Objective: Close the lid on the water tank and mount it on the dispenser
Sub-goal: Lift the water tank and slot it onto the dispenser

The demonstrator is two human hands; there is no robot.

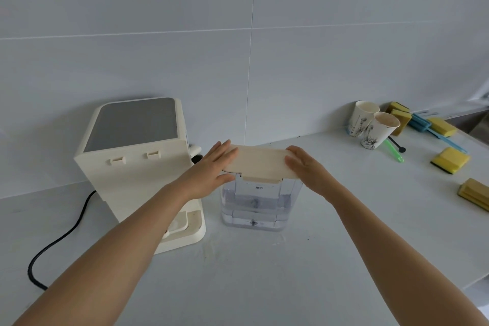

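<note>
On the pale worktop (264, 272), right in front of me, stands the clear water tank (260, 204), partly filled, with its cream lid (260, 161) lying across the top. I have my left hand (211, 167) flat on the lid's left end and my right hand (304, 167) on its right end, both with fingers stretched out and pressing or steadying instead of curling round anything; neither is clamped on the tank itself. The lid's long axis runs left to right between my hands, and it looks seated or very nearly so (I can't tell whether its far edge has clicked home).

What the coming move turns on is this: the dispenser (137, 167) sits just to the left of the tank, close but apart from it, with its back panel and two small catches turned toward me. So the tank has to travel left, and my left hand is the nearer one to the mount. I judge I should take the tank by its sides, lift it upright and carry it across.

My left forearm hides part of the dispenser's base, so the seat there is hard to read. A black cord (66, 233) trails off to the left, and paper cups (370, 124) and sponges (449, 159) lie well away to the right.
</note>
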